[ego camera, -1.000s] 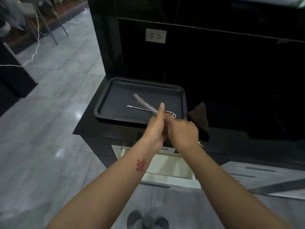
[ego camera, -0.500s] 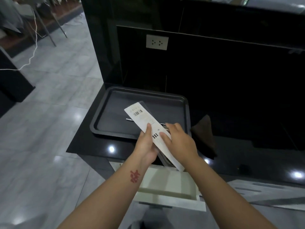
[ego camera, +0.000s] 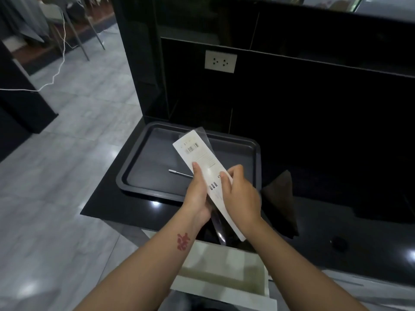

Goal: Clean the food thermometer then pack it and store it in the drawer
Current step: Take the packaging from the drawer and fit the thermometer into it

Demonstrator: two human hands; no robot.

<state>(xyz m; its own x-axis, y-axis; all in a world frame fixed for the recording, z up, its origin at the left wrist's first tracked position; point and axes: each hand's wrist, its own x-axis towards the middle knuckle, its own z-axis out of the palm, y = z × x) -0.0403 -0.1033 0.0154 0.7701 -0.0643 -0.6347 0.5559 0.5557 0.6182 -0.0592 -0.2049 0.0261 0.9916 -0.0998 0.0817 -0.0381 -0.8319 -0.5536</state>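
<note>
While the drawer (ego camera: 226, 272) stands open nearest, both hands hold the white package card (ego camera: 203, 167) above the counter edge — left hand (ego camera: 198, 196) gripping its left side, right hand (ego camera: 241, 196) pinching its right edge. Beyond, the thermometer probe (ego camera: 179, 173) lies in the dark tray (ego camera: 134, 173) — a brown cloth (ego camera: 280, 198) sits just right.

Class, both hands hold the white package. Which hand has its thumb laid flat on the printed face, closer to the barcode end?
The left hand: its thumb lies on the white package, nearer the barcode. The right hand grips lower down, along the opposite edge.
</note>
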